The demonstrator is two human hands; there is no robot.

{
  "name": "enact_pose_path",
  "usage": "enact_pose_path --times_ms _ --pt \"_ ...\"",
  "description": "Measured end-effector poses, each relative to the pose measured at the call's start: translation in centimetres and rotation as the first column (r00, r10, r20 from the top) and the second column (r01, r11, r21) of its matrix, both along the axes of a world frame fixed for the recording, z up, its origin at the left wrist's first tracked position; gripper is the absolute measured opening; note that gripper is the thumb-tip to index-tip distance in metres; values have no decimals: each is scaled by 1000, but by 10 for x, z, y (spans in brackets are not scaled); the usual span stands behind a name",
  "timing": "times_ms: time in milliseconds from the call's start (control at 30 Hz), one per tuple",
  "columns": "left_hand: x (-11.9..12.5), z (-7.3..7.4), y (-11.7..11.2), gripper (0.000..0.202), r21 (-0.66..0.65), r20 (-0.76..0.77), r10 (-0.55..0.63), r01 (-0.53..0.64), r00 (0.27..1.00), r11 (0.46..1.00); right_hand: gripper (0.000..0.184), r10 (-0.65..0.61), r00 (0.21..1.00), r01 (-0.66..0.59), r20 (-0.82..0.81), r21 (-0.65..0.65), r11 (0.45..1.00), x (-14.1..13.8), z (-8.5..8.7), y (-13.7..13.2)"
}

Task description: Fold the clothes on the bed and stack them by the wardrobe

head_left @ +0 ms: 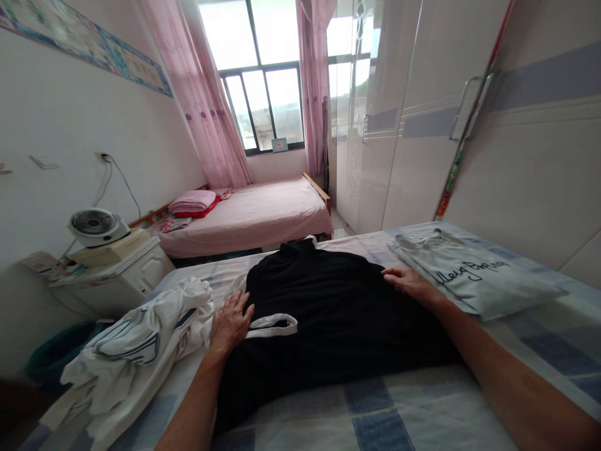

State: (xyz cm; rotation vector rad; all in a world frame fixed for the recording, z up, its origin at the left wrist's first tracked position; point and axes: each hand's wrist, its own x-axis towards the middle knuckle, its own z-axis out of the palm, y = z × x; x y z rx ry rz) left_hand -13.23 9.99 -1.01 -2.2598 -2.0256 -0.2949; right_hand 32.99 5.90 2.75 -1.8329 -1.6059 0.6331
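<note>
While the left hand (231,319) lies flat on the black high-necked top (328,300) between both hands, the right hand (409,285) curls at its opposite edge; whether it pinches fabric, I cannot tell. Dragging the cloth could bunch the white loop (293,324) beside the left hand. Right of the right hand, a folded pale shirt (493,294) bears black script, not surely legible.

Black top (328,294) lies on checked bedsheet (375,410). Left hand (233,319) rests at its left edge, beside white strap (293,324); right hand (412,285) touches opposite edge. Rumpled white garment (126,351) left; folded lettered shirt (498,294) right.
</note>
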Motion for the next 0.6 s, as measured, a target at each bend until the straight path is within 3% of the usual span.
enact_pose_path --times_ms 67,133,200,267,333,400,500,600 --pt "0 0 0 51 2 -1 2 -2 1000 1000 33 144 989 -144 28 9 990 -12 3 -2" --pt "0 1 0 50 7 -5 7 -7 1000 1000 28 133 982 -149 137 113 982 -21 -1 -2" --pt "1 1 0 50 9 -7 7 -7 1000 1000 29 -40 979 -19 200 281 960 -23 -11 2" --pt "1 1 0 50 16 -3 5 -5 1000 1000 34 -230 955 150 189 362 920 -19 -23 7" --pt "1 1 0 49 21 3 5 -5 1000 1000 38 -325 930 255 175 331 908 -11 -32 13" --pt "2 2 -1 49 18 8 9 -9 1000 1000 40 -335 926 282 176 270 921 -3 -35 18" --pt "4 6 -3 49 8 0 9 -9 1000 1000 39 -279 942 240 188 206 949 6 -28 27" --pt "6 9 -5 49 1 1 15 -15 1000 1000 34 -142 973 126 184 95 987 4 -17 36"
